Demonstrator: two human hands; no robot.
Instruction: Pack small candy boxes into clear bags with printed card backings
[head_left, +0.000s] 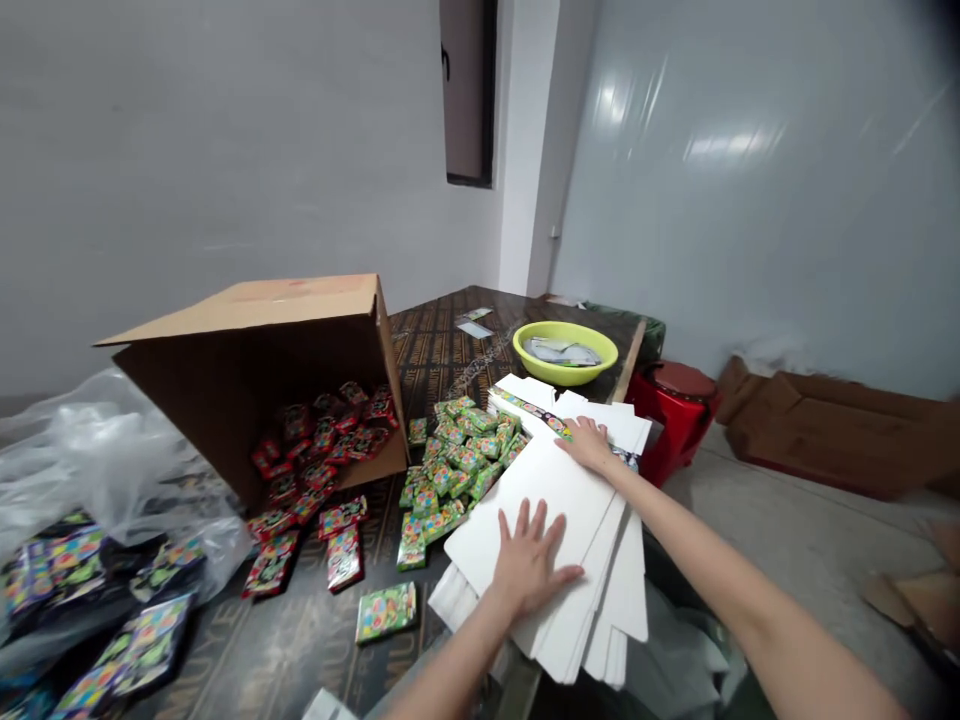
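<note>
A fanned pile of white cardboard sheets (555, 500) lies at the table's near right edge. My left hand (531, 562) rests flat on the top sheet with its fingers spread. Farther back, my right hand (590, 446) lies on the pile's far part with fingers stretched out, beside a colourful printed strip (529, 408). Neither hand is closed round anything. Against the pile's left side is a heap of small green printed packets (461, 455). One green packet (386, 612) lies apart, to the left of my left forearm.
A cardboard box (300, 300) on its side spills red packets (345, 556). Clear plastic bags (112, 430) and dark printed pouches (142, 640) lie at left. Behind the pile stands a yellow-green basin (566, 374) holding flat pieces. Right of the table are a red stool (679, 400) and brown cartons (832, 430).
</note>
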